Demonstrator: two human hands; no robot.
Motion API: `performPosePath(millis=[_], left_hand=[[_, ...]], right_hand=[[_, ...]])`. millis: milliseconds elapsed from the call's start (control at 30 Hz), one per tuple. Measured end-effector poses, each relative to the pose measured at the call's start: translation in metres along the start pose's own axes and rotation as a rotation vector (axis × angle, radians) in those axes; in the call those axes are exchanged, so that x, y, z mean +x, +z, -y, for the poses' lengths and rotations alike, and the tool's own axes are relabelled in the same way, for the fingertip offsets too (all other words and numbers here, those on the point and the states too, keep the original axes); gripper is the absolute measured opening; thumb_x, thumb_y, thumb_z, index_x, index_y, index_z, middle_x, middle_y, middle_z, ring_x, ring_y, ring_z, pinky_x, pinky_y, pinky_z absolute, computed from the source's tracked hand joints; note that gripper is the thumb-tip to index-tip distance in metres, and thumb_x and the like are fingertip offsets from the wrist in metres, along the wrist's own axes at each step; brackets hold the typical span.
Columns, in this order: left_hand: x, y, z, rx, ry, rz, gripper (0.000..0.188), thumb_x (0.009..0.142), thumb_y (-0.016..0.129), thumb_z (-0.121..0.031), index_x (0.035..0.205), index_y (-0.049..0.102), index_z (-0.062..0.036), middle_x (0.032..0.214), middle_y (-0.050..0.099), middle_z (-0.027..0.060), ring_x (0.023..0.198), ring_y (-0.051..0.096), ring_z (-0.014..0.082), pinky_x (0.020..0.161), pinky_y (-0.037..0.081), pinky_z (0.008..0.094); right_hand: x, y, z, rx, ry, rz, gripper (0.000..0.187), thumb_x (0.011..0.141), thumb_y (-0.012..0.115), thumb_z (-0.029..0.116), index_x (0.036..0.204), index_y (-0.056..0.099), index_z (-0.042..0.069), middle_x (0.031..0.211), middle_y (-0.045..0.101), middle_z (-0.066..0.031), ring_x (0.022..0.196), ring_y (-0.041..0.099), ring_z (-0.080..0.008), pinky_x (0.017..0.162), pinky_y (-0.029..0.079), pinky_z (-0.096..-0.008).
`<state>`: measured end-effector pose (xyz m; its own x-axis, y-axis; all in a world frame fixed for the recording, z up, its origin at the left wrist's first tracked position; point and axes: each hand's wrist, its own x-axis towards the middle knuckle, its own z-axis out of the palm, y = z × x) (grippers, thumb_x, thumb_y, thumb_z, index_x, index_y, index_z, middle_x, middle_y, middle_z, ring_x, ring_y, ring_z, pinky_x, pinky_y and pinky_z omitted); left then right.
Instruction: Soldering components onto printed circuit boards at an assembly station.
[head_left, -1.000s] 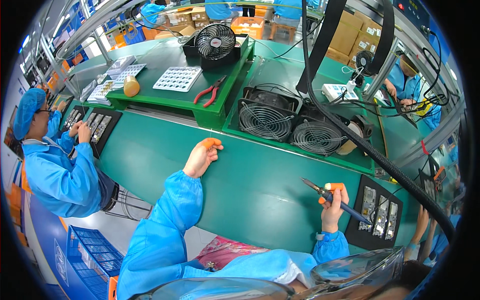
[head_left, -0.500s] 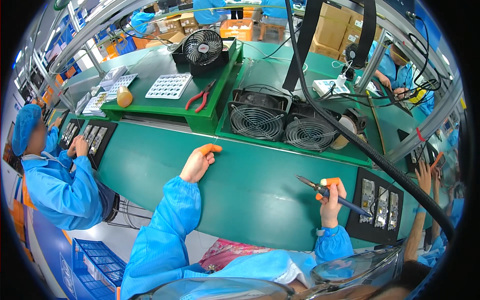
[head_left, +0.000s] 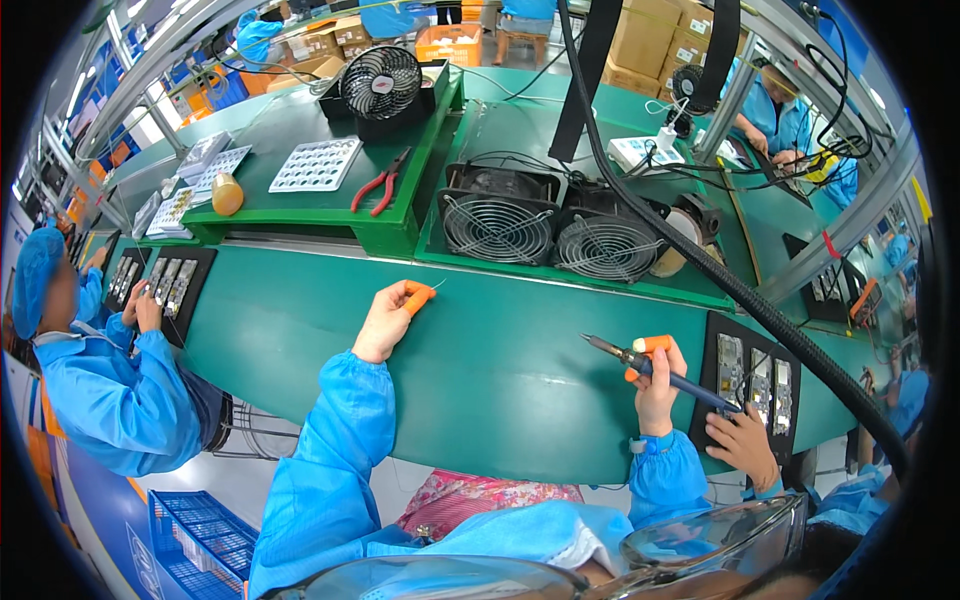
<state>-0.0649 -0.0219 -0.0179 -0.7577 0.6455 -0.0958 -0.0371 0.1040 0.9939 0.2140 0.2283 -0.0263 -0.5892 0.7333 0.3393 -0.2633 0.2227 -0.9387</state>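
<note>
Over the near middle of the green bench, my left hand (head_left: 388,320) is closed, with orange cots on its fingers. It pinches a thin solder wire (head_left: 439,285), whose short end sticks out past the fingertips. To the right, my right hand (head_left: 656,398) grips a soldering iron (head_left: 693,389) like a pen, its dark tip pointing left over bare bench. Just beyond the iron's rear end lies a black tray (head_left: 737,325) with metallic-looking boards (head_left: 731,362) in a row. A co-worker's hand (head_left: 745,446) reaches to the tray's near left edge.
Two metal-grilled fans (head_left: 497,228) stand at the bench's back. Left of them, a raised green shelf (head_left: 385,238) bears red pliers (head_left: 380,185), white trays (head_left: 315,165) and a small black fan (head_left: 381,83). A thick black cable (head_left: 725,278) crosses the right side. A co-worker (head_left: 115,385) sits at left.
A co-worker's hand has come in from the right to the black tray. My left hand has turned slightly, showing more of the wire. The whole view has shifted a little.
</note>
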Motion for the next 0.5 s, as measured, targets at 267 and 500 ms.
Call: performPosePath(millis=[267, 500], left_hand=[[0.004, -0.004, 0.012, 0.042, 0.025, 0.007, 0.011, 0.084, 0.054, -0.003, 0.094, 0.058, -0.001, 0.081, 0.059, -0.0001, 0.073, 0.052, 0.0051, 0.065, 0.041, 0.0172], [0.002, -0.005, 0.01, 0.063, 0.003, 0.048, 0.01, 0.084, 0.054, -0.002, 0.093, 0.057, 0.0, 0.084, 0.06, 0.0014, 0.077, 0.054, 0.0063, 0.07, 0.043, 0.0176]], right_hand=[[-0.003, 0.001, 0.002, 0.035, 0.04, -0.02, 0.024, 0.089, 0.043, 0.025, 0.084, 0.052, 0.003, 0.059, 0.05, -0.0007, 0.041, 0.042, -0.0025, 0.034, 0.022, -0.0147], [-0.003, 0.006, 0.012, 0.08, 0.061, -0.012, 0.025, 0.089, 0.043, 0.026, 0.083, 0.052, 0.003, 0.059, 0.05, -0.0006, 0.041, 0.041, -0.0021, 0.034, 0.021, -0.015]])
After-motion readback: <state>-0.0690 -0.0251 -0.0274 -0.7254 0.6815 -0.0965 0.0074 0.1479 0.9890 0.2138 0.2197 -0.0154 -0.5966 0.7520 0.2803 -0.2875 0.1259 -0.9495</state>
